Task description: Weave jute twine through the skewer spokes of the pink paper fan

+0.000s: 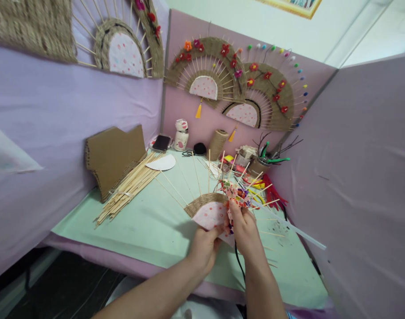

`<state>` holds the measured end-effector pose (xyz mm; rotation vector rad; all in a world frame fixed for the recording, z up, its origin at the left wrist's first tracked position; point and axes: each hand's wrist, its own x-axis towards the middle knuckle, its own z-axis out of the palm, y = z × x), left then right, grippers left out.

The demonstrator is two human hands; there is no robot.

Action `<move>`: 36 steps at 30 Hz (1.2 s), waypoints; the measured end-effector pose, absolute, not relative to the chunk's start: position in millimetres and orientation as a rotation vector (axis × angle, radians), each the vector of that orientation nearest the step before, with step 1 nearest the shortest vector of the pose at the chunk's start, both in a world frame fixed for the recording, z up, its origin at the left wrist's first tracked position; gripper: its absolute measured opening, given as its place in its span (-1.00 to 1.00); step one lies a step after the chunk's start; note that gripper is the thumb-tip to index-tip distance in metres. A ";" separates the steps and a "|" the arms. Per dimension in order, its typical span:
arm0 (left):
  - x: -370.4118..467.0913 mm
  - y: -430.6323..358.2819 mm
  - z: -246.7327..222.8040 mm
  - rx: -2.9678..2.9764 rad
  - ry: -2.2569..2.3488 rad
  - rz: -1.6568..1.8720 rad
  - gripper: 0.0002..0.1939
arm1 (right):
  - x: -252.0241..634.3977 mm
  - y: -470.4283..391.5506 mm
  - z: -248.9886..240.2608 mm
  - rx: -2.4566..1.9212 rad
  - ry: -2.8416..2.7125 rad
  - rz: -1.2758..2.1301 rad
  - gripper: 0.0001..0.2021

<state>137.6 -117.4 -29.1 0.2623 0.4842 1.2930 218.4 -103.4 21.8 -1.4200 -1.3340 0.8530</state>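
A half-round fan point(205, 201) with a woven twine band, a white dotted cloth centre and thin sticks fanning outward is held above the table. My left hand point(204, 248) pinches the lower edge of its cloth centre. On the fan's right side my right hand point(244, 223) is closed around a bunch of small fabric flowers point(230, 190), red, pink and purple, which lies against the band. My fingers hide part of the bunch and of the fan, so I cannot tell whether the two are attached. A black cord hangs below my hands.
A bundle of sticks point(127, 188), cardboard point(115, 155) and a white paper piece point(162, 163) lie left. Behind are a phone point(162, 142), a bottle point(181, 135), a twine spool point(218, 144) and a pot with green-handled tools point(259, 166). Finished fans point(218, 48) hang on the wall.
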 end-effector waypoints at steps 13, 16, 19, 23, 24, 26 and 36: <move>138.0 -117.1 -30.1 0.261 0.501 1.297 -0.63 | 218.3 -102.2 23.3 -1.417 -1.219 0.903 -0.59; 137.4 -116.9 -31.8 0.296 0.478 1.307 -0.69 | 216.1 -105.1 24.9 -1.381 -1.175 0.902 -0.60; 136.0 -115.6 -34.7 0.285 0.472 1.303 -0.66 | 218.2 -113.7 31.9 -1.325 -1.123 0.856 -0.62; 126.4 -109.2 -33.5 0.241 0.555 1.320 -0.64 | 243.0 -134.3 54.3 -1.202 -0.945 0.670 -0.70; 121.3 -105.8 -31.2 0.254 0.587 1.321 -0.65 | 254.4 -139.4 60.4 -1.177 -0.879 0.584 -0.72; 106.9 -95.2 -23.9 0.319 0.632 1.309 -0.68 | 282.4 -146.5 68.6 -1.158 -0.748 0.409 -0.75; 9.4 -11.8 32.6 0.665 0.838 1.101 -0.76 | 387.0 -119.3 -24.5 -2.026 -0.984 0.353 -0.58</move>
